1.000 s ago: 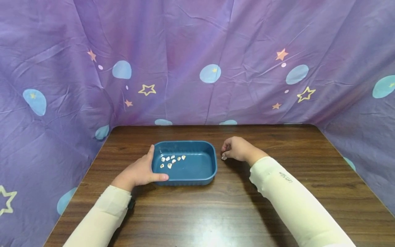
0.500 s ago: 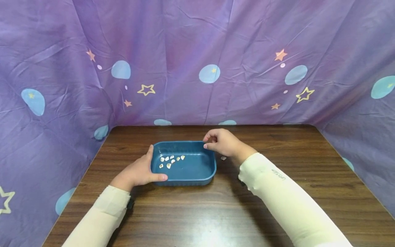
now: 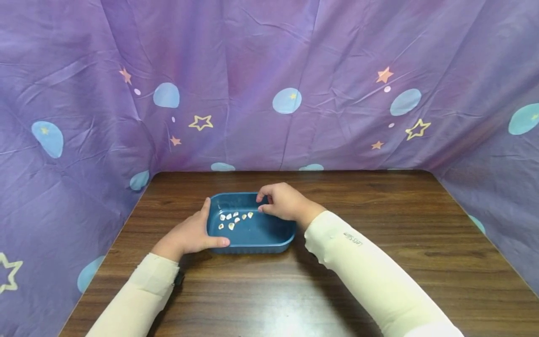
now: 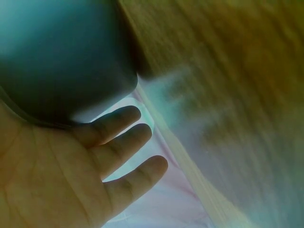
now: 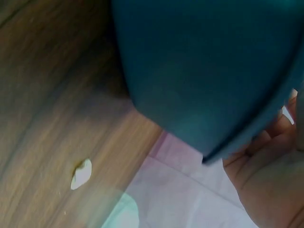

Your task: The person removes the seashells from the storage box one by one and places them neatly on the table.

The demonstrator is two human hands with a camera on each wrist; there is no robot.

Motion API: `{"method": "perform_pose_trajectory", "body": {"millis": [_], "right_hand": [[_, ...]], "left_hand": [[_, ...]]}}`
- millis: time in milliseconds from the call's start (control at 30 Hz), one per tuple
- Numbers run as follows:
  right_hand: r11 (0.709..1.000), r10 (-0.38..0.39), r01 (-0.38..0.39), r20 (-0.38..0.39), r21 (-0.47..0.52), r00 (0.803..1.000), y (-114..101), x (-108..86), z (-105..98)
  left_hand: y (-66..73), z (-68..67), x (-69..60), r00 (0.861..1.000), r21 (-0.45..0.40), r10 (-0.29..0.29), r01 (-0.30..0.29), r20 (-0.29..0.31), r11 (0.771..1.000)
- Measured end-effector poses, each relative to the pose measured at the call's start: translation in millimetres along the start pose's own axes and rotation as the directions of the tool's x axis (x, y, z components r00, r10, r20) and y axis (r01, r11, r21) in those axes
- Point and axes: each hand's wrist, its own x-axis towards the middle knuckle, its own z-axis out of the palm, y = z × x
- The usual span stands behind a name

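A blue rectangular tray (image 3: 261, 231) stands on the table. Several small white shell-like pieces (image 3: 231, 226) with yellowish-brown marks lie in its left half. My left hand (image 3: 187, 234) grips the tray's left end, thumb over the near rim and index finger along the left side. In the left wrist view its other fingers (image 4: 128, 147) stretch out below the tray. Bent fingers and thumb of my right hand (image 3: 284, 202) hover over the tray's right half; whether they pinch anything is hidden. Another white piece (image 5: 81, 174) lies on the table in the right wrist view.
The dark wooden table (image 3: 379, 252) extends to both sides and in front of the tray. A purple curtain (image 3: 252, 84) with stars and pale blue spots hangs behind and at the sides. Long pale sleeves cover both forearms.
My right hand has moved left from beside a white piece on the table to above the tray, and that piece stayed behind. The left hand and tray have stayed put.
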Motion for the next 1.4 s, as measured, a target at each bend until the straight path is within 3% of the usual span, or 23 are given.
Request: {"method": "perform_pose_trajectory", "body": {"millis": [367,667,867,1400], "right_hand": [[1.000,0.009,-0.008,0.041,-0.008,0.999,-9,9.9,16],[0.996,0.084,-0.085,0.063,0.006,0.994,-15,17.2,26],[0.993,0.104,-0.108,0.083,0.042,0.991,-12,20.2,35],[0.989,0.145,-0.147,0.111,0.014,0.983,-5,21.3,49]], "left_hand": [[-0.3,1.5,1.2,1.000,0.013,-0.019,0.019,0.016,1.000],[0.3,0.3,1.0,1.000,0.024,-0.018,0.018,0.014,1.000],[0.1,-0.5,0.0,1.000,0.028,-0.010,0.010,0.009,1.000],[-0.4,-0.1,0.9,1.000,0.024,-0.017,0.017,0.017,1.000]]}}
